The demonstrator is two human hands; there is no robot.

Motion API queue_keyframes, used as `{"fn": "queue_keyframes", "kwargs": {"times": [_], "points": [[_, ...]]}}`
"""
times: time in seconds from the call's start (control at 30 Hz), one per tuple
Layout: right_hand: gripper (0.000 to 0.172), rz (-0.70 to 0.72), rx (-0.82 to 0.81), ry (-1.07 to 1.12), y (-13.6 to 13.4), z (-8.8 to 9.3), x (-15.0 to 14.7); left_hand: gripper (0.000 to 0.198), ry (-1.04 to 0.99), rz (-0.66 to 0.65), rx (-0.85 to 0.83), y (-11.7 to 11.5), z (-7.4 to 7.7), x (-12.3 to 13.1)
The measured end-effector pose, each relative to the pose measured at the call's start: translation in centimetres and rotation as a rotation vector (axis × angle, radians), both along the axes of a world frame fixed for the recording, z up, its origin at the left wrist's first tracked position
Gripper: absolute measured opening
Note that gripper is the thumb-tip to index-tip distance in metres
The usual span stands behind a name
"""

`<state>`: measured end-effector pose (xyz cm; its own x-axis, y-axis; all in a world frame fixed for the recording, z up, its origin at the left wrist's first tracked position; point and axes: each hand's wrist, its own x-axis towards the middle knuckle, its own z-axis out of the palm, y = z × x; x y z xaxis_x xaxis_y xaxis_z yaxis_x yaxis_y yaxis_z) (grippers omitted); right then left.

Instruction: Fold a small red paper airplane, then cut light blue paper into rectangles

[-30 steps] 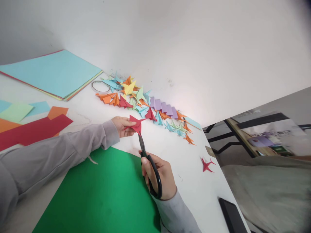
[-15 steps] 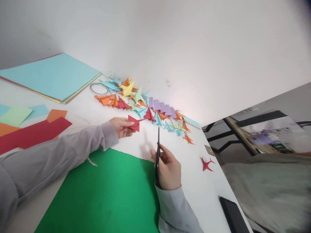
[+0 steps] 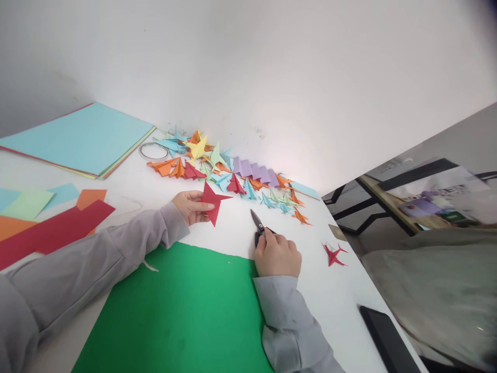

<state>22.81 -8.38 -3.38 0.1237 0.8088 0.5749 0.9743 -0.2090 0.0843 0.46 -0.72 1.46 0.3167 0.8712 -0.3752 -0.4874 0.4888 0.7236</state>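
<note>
Between the thumb and fingers of my left hand (image 3: 193, 207) is a red folded paper piece (image 3: 212, 203) with pointed ends, raised above the white table. My right hand (image 3: 278, 255) is closed around black-handled scissors (image 3: 258, 223), low over the table just right of the green sheet (image 3: 174, 311). The scissor blades look closed and point away from me, apart from the red paper. Beyond both hands lies a row of folded paper pieces (image 3: 235, 184) in several colours. A separate red folded paper plane (image 3: 334, 255) rests to the right.
At the back left lies a stack of large coloured sheets (image 3: 77, 140), with a roll of tape (image 3: 154, 151) beside it. Loose paper strips (image 3: 66, 223) are on the left. A black phone (image 3: 388, 336) lies near the table's right edge. A wall rises behind.
My right hand has turned palm down and lowered the scissors, which stood upright before. The red paper in my left hand has been turned, so its pointed shape now faces me more.
</note>
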Motion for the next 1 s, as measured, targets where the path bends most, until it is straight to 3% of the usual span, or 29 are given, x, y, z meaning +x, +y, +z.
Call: {"fn": "queue_keyframes", "kwargs": {"times": [0.1,0.17,0.3,0.37,0.53,0.67,0.8,1.0], "points": [[0.026,0.000,0.011,0.004,-0.3,0.8,-0.6,0.027,0.002,0.005,0.034,-0.1,-0.2,0.1],[0.025,0.078,0.055,0.046,-0.5,1.4,-0.9,0.027,0.008,0.003,0.061,-0.1,-0.4,0.2],[0.023,0.483,0.063,0.395,-0.7,2.7,-2.8,0.029,0.034,-0.011,0.125,0.0,-0.8,0.4],[0.023,0.582,-0.036,0.645,-0.4,3.5,-4.3,0.030,0.044,-0.029,0.169,0.0,-1.1,0.5],[0.030,0.565,-0.293,1.187,2.3,4.8,-7.6,0.026,0.071,-0.057,0.264,-0.1,-1.3,0.4],[0.031,0.619,-0.301,1.548,4.2,3.7,-8.7,0.031,0.079,-0.024,0.235,0.1,-1.2,0.5],[0.030,0.622,-0.306,1.696,4.6,2.6,-8.8,0.039,0.135,0.039,0.236,0.4,-1.3,0.5],[0.029,0.744,-0.445,1.824,4.3,3.3,-8.8,0.031,0.274,0.073,0.369,0.4,-1.5,0.3]]}}
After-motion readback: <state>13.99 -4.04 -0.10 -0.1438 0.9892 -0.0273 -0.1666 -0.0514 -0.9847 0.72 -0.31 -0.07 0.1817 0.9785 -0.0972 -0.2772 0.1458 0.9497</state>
